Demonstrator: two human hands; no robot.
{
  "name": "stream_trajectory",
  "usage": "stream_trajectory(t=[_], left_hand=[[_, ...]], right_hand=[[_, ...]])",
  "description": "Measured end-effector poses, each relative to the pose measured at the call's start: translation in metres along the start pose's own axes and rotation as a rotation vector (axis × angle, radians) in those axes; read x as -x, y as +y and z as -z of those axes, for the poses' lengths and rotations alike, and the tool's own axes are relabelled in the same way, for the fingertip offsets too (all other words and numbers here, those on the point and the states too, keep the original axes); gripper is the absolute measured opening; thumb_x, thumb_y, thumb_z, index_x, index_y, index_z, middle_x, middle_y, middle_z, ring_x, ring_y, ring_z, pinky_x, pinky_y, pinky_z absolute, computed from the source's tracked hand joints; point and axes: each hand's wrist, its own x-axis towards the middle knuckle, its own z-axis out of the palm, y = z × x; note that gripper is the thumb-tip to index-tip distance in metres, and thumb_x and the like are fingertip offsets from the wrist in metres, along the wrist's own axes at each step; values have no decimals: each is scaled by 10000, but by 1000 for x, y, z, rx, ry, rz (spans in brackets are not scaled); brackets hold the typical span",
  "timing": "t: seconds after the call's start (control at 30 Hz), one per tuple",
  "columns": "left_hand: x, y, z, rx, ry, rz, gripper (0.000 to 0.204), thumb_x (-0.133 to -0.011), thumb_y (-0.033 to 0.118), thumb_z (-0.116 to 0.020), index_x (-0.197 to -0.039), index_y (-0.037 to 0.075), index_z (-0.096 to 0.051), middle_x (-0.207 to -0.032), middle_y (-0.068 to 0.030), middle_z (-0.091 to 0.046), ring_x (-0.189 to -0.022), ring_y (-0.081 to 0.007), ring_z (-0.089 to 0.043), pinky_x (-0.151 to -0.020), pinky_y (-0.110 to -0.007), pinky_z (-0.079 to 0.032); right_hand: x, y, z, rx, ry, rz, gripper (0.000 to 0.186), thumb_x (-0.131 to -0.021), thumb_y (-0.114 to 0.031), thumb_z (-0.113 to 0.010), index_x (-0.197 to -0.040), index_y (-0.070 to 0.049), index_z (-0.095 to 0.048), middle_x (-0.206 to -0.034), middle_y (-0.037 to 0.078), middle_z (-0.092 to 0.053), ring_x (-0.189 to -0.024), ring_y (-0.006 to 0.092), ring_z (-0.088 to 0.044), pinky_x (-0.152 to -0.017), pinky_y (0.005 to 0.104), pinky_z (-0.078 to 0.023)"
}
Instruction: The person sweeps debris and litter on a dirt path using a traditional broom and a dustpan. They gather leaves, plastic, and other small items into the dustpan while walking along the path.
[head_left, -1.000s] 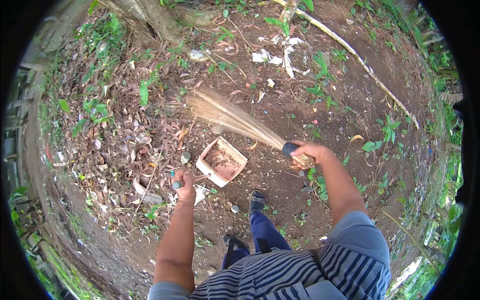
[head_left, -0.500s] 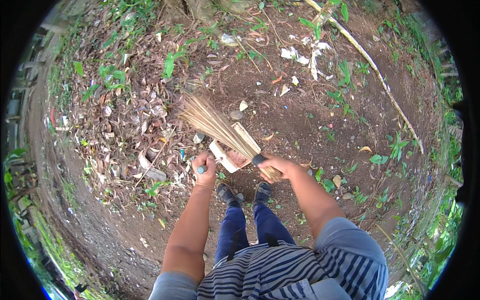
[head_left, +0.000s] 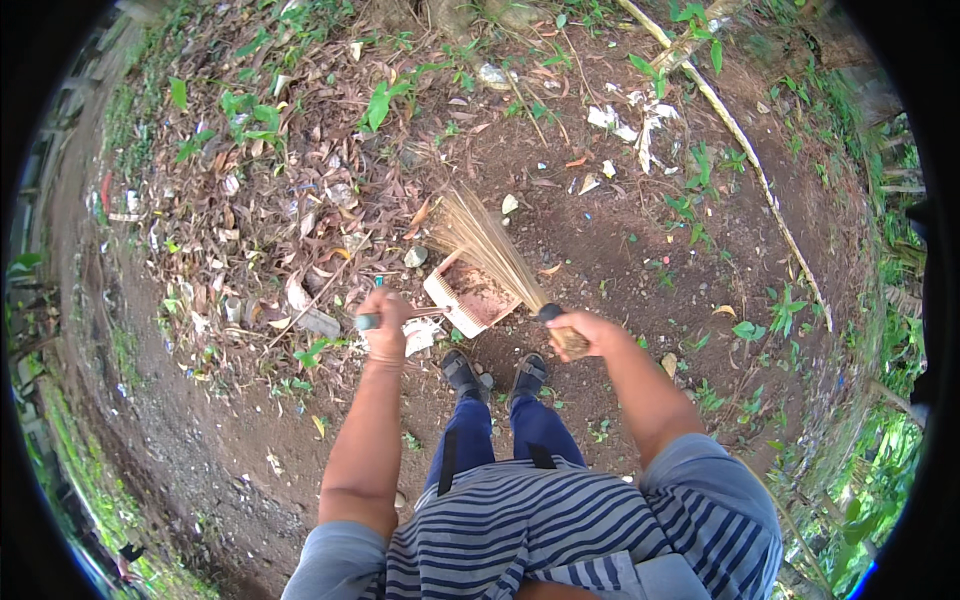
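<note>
My left hand (head_left: 384, 325) is closed round the pale blue-green end of a dustpan handle. The pinkish-beige dustpan (head_left: 463, 312), ridged along its near wall, rests on or just over the soil in front of my feet, with brown dirt or leaf bits inside. In my right hand (head_left: 592, 334) is a stick broom (head_left: 505, 258), gripped near its dark band. Its straw-coloured bristles slant away to the left, past the dustpan's far right side, and their tips reach brown leaves beyond it. Part of the pan's far edge is hidden behind the bristles.
Dry leaves (head_left: 300, 220) and litter cover the ground on the left. Stones, including a grey one (head_left: 416, 257), lie beyond the dustpan. White scraps (head_left: 645, 130) are scattered farther off. A long pale branch (head_left: 745, 145) runs along the right, among small green plants.
The broom has shifted off the middle of the dustpan toward its far right side, uncovering more of the inside. My left hand has moved left, and more of the handle shows.
</note>
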Motion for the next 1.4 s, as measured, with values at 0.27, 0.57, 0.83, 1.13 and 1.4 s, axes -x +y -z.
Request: stream_trajectory(t=[0.27,0.57,0.83,1.13,1.4], left_hand=[[-3,66,101,36,203,-76,274,-832,115,-401,-578,105,-297,-463,20,-304,-408,-73,-269,-383,-235,-233],[-4,16,122,-340,148,-96,255,-748,99,-475,-527,54,-354,-471,5,-360,-445,-75,-294,-406,-253,-239],[-12,30,124,-514,83,-92,242,-730,76,-495,-541,7,-360,-456,-44,-332,-453,-106,-301,-420,-280,-288],[-10,21,154,-452,101,-99,212,-744,105,-500,-568,5,-437,-488,-59,-414,-461,-122,-364,-442,-284,-317],[-32,19,158,-419,81,-115,246,-738,116,-495,-550,13,-373,-489,-56,-345,-480,-119,-313,-437,-299,-282]], right_hand=[[15,47,-23,-239,303,148,344,-773,-194,-597,-1025,-89,-388,-708,103,-516,-559,220,-544,-482,364,-480],[-89,7,-199,-318,-174,-120,194,-744,-163,-577,-790,-17,-458,-640,116,-529,-539,234,-544,-500,372,-488],[-12,8,-158,-189,-259,68,484,-755,-128,-583,-1171,-130,-336,-759,143,-524,-616,226,-547,-499,356,-488],[-125,-55,-273,-332,-379,-61,280,-733,-148,-591,-914,-10,-428,-766,133,-541,-576,205,-555,-492,317,-494],[-29,-63,-227,-31,-457,323,572,-768,-168,-570,-1255,-130,-272,-737,125,-541,-578,203,-558,-472,346,-492]])
